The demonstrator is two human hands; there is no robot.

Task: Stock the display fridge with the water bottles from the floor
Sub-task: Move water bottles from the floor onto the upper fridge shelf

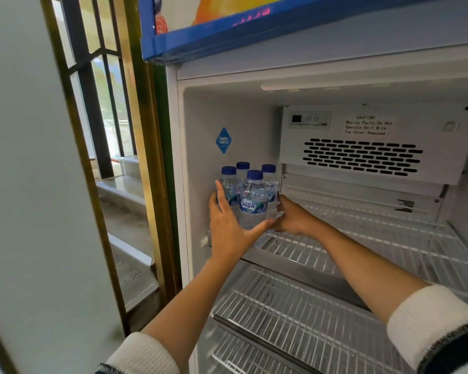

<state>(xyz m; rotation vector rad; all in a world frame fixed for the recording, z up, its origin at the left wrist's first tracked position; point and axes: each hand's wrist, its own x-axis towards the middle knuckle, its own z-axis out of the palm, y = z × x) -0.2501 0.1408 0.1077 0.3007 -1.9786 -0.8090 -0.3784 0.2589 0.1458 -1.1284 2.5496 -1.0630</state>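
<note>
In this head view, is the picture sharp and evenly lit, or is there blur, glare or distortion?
Head view: the AQUA label on the front bottle and the caution text read clearly; light inside the fridge is soft and even; the window at left looks overexposed; the wide lens bends the fridge frame and stretches the sleeves at the bottom edge.

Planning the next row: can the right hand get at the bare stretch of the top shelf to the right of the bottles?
Probably yes. The right hand is already inside the fridge beside the bottles, and the top shelf to its right shows only bare wire, with nothing in between.
</note>
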